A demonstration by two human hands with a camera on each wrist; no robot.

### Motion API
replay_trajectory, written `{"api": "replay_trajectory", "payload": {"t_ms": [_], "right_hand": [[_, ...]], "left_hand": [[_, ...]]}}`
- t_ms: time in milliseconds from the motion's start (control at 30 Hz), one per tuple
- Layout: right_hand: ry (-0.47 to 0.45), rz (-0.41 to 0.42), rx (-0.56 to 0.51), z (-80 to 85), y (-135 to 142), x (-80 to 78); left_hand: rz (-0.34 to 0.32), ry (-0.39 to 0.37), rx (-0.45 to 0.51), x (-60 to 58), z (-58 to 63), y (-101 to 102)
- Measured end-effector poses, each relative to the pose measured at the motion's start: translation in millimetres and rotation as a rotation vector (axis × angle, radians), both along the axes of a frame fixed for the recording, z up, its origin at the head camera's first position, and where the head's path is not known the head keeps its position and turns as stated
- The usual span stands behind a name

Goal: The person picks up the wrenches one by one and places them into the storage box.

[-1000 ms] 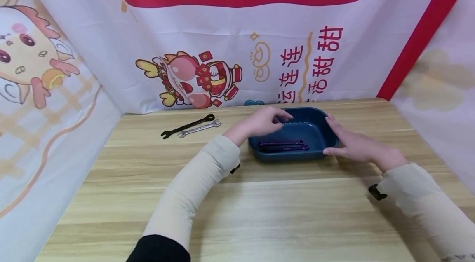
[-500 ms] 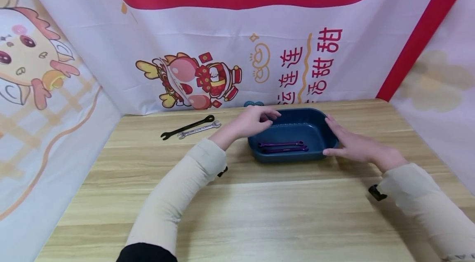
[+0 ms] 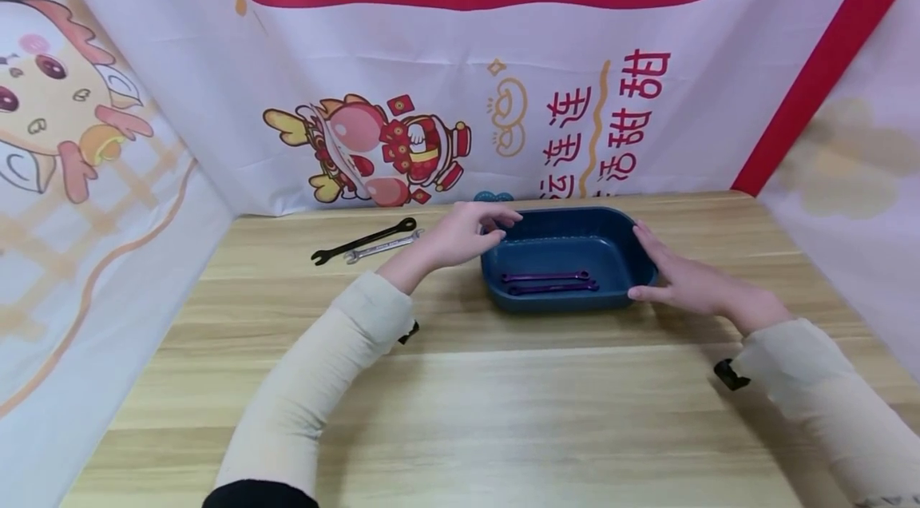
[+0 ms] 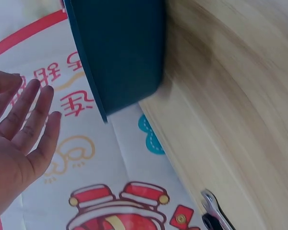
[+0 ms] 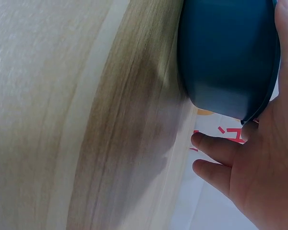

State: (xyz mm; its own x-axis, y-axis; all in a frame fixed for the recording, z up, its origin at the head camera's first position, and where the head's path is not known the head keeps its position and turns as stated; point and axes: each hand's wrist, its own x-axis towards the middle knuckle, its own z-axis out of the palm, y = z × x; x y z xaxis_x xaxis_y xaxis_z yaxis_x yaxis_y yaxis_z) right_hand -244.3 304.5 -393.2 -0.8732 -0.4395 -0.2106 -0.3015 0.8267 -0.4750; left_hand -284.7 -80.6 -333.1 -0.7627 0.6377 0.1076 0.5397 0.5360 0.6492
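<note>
Behind the blue plastic basin (image 3: 568, 302), we are seeing white printed fabric (image 3: 431, 45) hanging as a wall, its red panel, red characters and sideways dragon cartoon all showing; more printed fabric is closing in the sides. Beneath the basin, a table (image 3: 517, 412) with light wood grain is stretching forward to us and out to both sides. Two beige sleeves (image 3: 316, 388) are reaching in toward the basin from our side. The basin itself is sitting upright near the table's far edge.

We are finding both hands at its ends. At the basin's right end, the right hand (image 3: 679, 278) is laying its extended fingers along the rim, touching it, thumb spread toward the near corner. Beside the far left corner, the left hand (image 3: 463, 235) is hovering empty, its fingers apart and loosely bent.

Left of the basin, a black wrench (image 3: 366, 240) is lying slantwise, and a silver double open-end wrench (image 3: 384, 246) is lying just beside it, on the nearer side. Inside the basin, two purple wrenches (image 3: 544, 277) are resting side by side along the near wall.
</note>
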Motion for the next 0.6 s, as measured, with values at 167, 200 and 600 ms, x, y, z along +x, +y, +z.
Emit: {"api": "replay_trajectory", "payload": {"t_ms": [167, 200, 600], "right_hand": [[-0.006, -0.001, -0.001, 0.9, -1, 0.4], [-0.009, -0.002, 0.000, 0.8, -1, 0.6], [-0.003, 0.018, -0.043, 3.6, -4, 2.1]], "left_hand": [[0.048, 0.016, 0.019, 3.2, 0.4, -19], [0.054, 0.020, 0.017, 3.6, -1.0, -23], [0.099, 0.006, -0.007, 11.0, -11.6, -63]]}}
